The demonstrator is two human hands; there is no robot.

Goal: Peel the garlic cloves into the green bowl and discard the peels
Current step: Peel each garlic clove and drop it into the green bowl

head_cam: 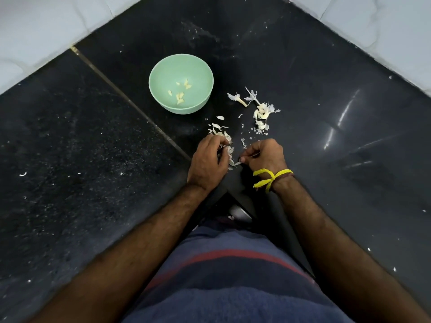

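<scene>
While both hands pinch peels [229, 151], the green bowl [181, 83] sits beyond.

One head-worn camera looks steeply down and forward from above the person's chest into a corner of the black counter [314, 94]. Its wide lens bends the counter edges, with forearms close below and the walls [35, 26] farthest off.

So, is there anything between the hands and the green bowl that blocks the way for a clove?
Nothing solid. Only loose garlic peels lie on the counter between the left hand, right hand and green bowl.
</scene>
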